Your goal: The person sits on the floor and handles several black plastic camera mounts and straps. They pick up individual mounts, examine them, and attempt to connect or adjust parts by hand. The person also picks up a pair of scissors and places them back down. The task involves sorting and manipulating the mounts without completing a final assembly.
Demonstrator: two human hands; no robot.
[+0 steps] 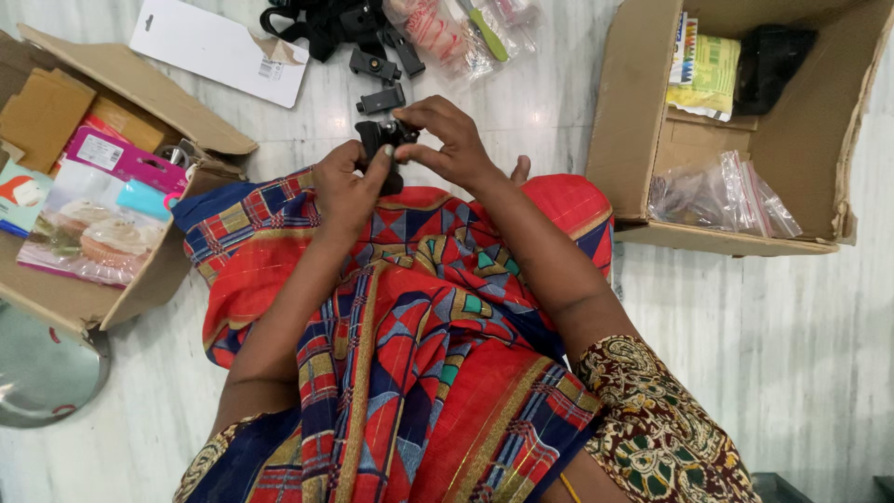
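Now, head view: I look straight down at both hands over a lap draped in red, blue and gold patterned cloth (410, 317).
Held thing: a small black plastic clamp (384, 142), blocky with a rounded metal-looking knob on top, sits between the two hands just above the knees.
Left hand (346, 191): its grip is wrapped round the lower body of the clamp, fingers curled against the hard plastic.
Right hand (449, 140): its grip pinches the top of the clamp, fingertips pressed together on the knob end.
Floor (764, 326): pale, glossy marble with faint grey streaks.
Loose parts: two more black plastic pieces (380, 82) lie on the floor just beyond the hands, near a tangle of black straps (321, 23).
Packets: clear crinkled plastic bags (461, 33) with red and green contents lie beside the straps.
White card (219, 48): flat, rectangular, with a torn corner.
Left carton (140, 93): brown corrugated cardboard, flaps open, holding glossy packets with a pink header.
Right carton (633, 121): brown corrugated cardboard holding a clear crumpled bag (722, 197), printed paper and a black pouch.
Metal lid (42, 368): round, dull grey, at the left edge.
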